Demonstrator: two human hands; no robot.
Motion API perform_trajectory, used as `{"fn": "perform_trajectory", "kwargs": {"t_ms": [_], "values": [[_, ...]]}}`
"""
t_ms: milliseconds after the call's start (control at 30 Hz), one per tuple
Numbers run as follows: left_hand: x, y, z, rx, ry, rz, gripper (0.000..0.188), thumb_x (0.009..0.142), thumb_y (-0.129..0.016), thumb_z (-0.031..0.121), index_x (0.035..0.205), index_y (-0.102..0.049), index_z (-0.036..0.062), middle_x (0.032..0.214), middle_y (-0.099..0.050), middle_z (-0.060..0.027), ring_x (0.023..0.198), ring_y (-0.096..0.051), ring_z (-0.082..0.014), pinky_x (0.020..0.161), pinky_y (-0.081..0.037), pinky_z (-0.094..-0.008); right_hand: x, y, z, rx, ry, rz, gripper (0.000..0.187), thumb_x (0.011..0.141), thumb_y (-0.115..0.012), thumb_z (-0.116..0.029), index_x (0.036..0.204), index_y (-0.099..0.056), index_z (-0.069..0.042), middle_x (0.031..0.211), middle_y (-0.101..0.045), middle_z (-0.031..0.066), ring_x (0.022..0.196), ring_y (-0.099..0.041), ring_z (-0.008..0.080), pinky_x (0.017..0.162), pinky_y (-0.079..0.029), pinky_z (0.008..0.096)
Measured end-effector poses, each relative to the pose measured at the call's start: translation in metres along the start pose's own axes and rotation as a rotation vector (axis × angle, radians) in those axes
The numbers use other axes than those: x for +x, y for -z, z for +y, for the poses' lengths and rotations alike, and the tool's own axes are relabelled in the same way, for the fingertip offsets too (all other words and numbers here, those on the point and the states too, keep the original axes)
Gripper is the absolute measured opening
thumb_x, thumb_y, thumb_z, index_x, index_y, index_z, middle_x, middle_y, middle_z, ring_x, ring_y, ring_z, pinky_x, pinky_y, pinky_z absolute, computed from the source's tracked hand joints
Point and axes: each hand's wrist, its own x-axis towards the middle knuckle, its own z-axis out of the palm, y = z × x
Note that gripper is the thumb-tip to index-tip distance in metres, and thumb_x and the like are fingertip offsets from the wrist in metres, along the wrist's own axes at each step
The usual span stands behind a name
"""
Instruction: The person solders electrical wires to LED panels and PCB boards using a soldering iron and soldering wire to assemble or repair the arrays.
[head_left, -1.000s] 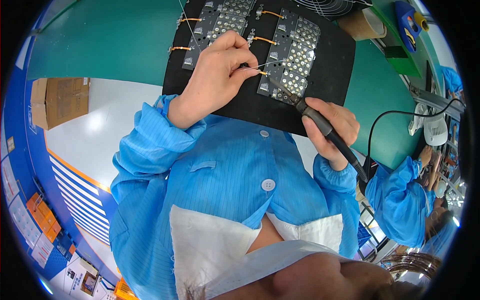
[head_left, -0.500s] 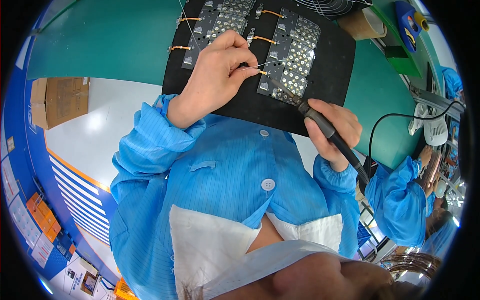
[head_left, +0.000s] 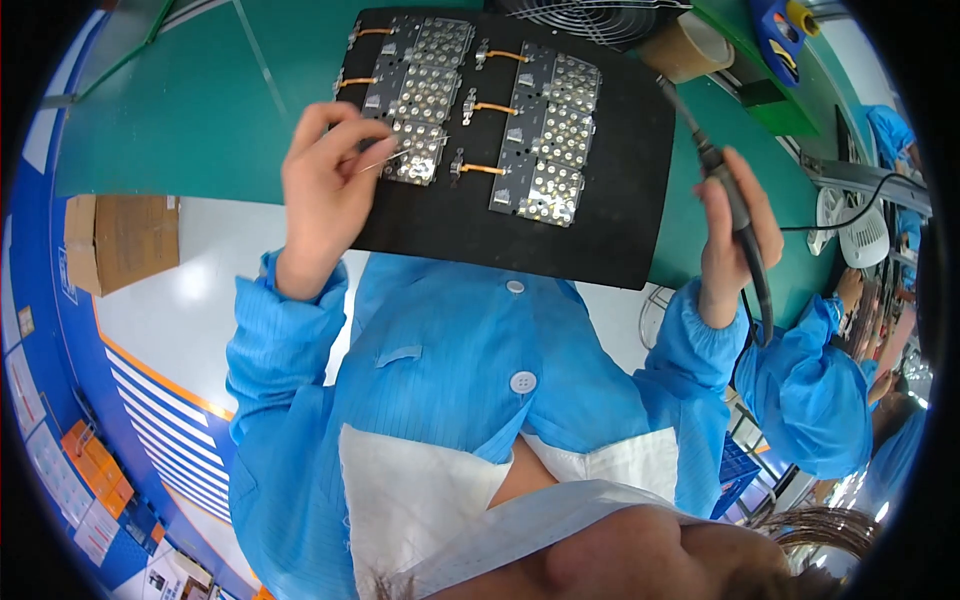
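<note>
My left hand pinches a thin silvery wire, likely solder, over the lower end of the left row of circuit boards. Its fingers cover part of the lowest board there. My right hand grips a soldering iron by its dark handle. The iron's tip points up and away, clear of the boards, right of the black mat. A second row of joined boards lies at the mat's middle, dotted with round silver parts. Short orange ribbon cables with small metal connectors stick out from their left edges.
A fan with a wire guard and a brown cardboard tube stand at the far side of the green table. A blue-and-yellow tool is far right. A cardboard box sits left. A co-worker's blue sleeve shows at right.
My left hand has moved left with the wire, away from the right board row. My right hand has lifted the iron off that row, to the right and outward.
</note>
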Motion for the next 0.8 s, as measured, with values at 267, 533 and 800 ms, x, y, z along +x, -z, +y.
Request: {"fn": "perform_trajectory", "kwargs": {"t_ms": [267, 533, 800], "values": [[-0.028, 0.038, -0.026, 0.237, 0.096, 0.088, 0.017, 0.086, -0.067, 0.004, 0.103, -0.066, 0.0023, 0.094, -0.051, -0.0062, 0.057, -0.041, -0.0096, 0.052, -0.036, -0.0239, 0.036, -0.031, 0.054, -0.050, 0.095, 0.074, 0.032, 0.084, -0.069, -0.001, 0.115, -0.065, -0.005, 0.091, -0.067, 0.0145, 0.078, -0.066, 0.0196, 0.071, -0.051, 0.0283], [-0.057, 0.048, -0.030, 0.137, 0.223, -0.087, 0.021, 0.092, -0.059, 0.007, 0.111, -0.062, -0.0018, 0.104, -0.053, -0.0109, 0.065, -0.048, -0.0129, 0.059, -0.041, -0.0262, -0.002, -0.029, 0.039, -0.209, 0.061, -0.006, 0.039, 0.079, -0.065, 0.012, 0.114, -0.063, -0.005, 0.089, -0.066, 0.0149, 0.075, -0.066, 0.0253, 0.070, -0.052, 0.0297], [-0.063, 0.056, -0.017, -0.185, 0.427, -0.088, 0.033, 0.102, -0.043, 0.022, 0.120, -0.058, -0.0014, 0.118, -0.054, -0.0101, 0.100, -0.054, -0.0170, 0.084, -0.042, -0.0271, -0.042, -0.032, 0.012, -0.275, 0.064, -0.084, 0.036, 0.083, -0.063, 0.006, 0.117, -0.061, -0.005, 0.099, -0.065, 0.0186, 0.087, -0.066, 0.0342, 0.077, -0.052, 0.0372]]}}
